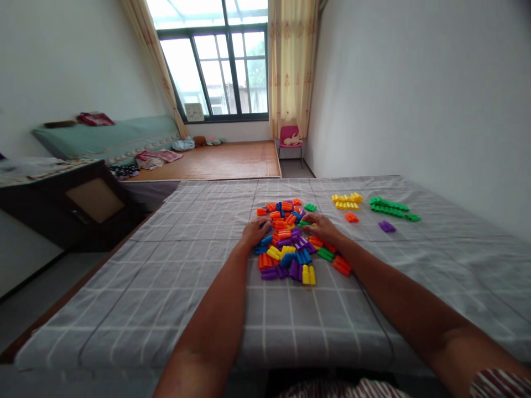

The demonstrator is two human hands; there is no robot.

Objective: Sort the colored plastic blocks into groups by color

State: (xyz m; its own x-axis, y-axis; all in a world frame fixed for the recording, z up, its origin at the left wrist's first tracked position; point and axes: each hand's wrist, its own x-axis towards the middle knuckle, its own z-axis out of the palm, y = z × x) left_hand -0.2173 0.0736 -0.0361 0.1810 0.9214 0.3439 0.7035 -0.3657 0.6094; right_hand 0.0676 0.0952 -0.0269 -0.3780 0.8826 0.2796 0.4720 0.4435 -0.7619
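A mixed pile of plastic building blocks (283, 234), orange, purple, blue, yellow and green, lies on the grey checked cloth (186, 298). My left hand (255, 232) rests at the pile's left side, fingers apart and touching blocks near a blue one. At the right side, the fingers of my right hand (321, 225) close on a green block (305, 224), which they partly cover. Nearest me in the pile stands a yellow block (308, 275). Under my right wrist lie orange blocks (342, 265) and another green block (326, 254).
Right of the pile are yellow blocks (347, 200) in rows and a double row of green blocks (388, 207). A lone orange block (352, 217) and a purple block (387, 226) lie in front of them. A dark cabinet (78, 202) stands to the left.
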